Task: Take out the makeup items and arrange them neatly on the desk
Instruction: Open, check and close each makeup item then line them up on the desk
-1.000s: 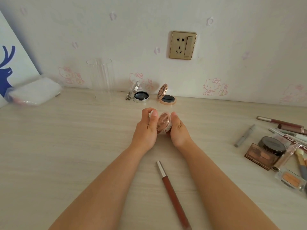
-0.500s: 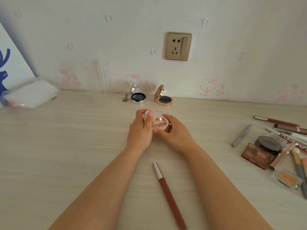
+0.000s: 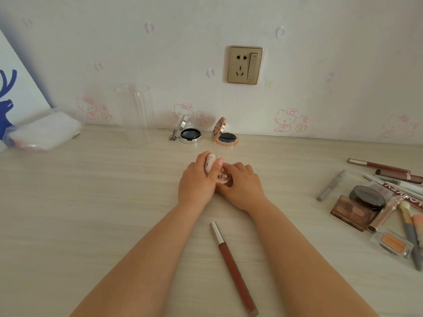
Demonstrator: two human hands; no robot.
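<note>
Little here can be read: red capital letters run along a white tube (image 3: pixel 409 196) in the heap at three o'clock, too skewed to make out, and the gold wall socket (image 3: pixel 245 64) at twelve o'clock carries only a blurred mark. Pale pink cartoon-cat prints dot the white wall.

At the centre of the pale wood-grain desk (image 3: pixel 91 202) the left hand (image 3: pixel 198 179) pinches the lid of a small rose-gold compact (image 3: pixel 223 178), tilted up, while the right hand (image 3: pixel 240 187) curls round its base, low over the desk. Two open compacts, one silver (image 3: pixel 190 136) and one rose-gold (image 3: pixel 226 138), stand side by side at twelve o'clock against the wall. A brown lip-gloss tube (image 3: pixel 233 268) lies at six o'clock between the forearms. A clear glass cylinder (image 3: pixel 135 110) stands at eleven o'clock, a white pouch (image 3: pixel 45 131) at ten.
</note>
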